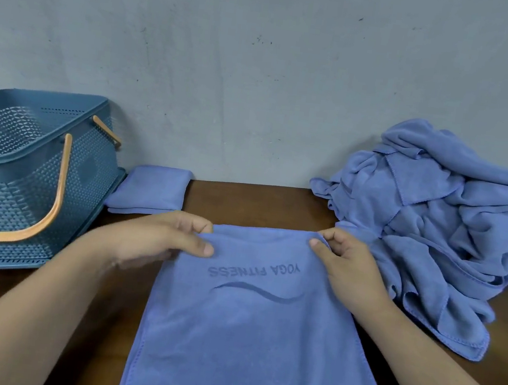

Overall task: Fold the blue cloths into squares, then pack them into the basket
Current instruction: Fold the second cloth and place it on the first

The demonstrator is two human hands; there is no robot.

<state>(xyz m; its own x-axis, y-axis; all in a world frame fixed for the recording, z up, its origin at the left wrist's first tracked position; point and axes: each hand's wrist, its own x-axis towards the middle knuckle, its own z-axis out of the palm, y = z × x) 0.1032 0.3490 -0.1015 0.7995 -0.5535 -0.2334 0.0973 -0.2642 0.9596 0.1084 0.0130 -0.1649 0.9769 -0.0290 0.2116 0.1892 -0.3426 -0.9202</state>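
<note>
A blue cloth printed "YOGA FITNESS" lies flat on the brown table in front of me, its near end running off the bottom of the view. My left hand pinches its far left corner between thumb and fingers. My right hand pinches its far right corner. A folded blue square rests by the wall, just right of the teal basket, which stands at the left with orange handles. I cannot see any cloth inside the basket.
A big heap of crumpled blue cloths fills the right side of the table, touching the flat cloth's far right corner. A grey wall closes off the table's far edge.
</note>
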